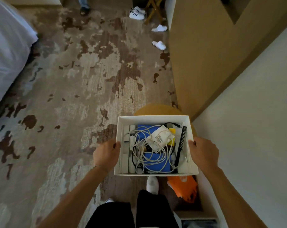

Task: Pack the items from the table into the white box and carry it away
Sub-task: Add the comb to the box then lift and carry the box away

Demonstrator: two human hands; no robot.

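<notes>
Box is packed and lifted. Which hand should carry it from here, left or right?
Neither alone. The left hand and right hand grip opposite walls of the white box, so both should keep it level.

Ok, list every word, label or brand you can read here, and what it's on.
No text is legible.
White packet in the white box: black print, too small to read.
Orange bag: white mark, blurred.
White sneakers: black stripes, no readable brand name.

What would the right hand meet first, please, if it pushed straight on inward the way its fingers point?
The right hand already grips the box wall; pushing inward, it would likely meet the black comb first, though depth is unclear.
</notes>
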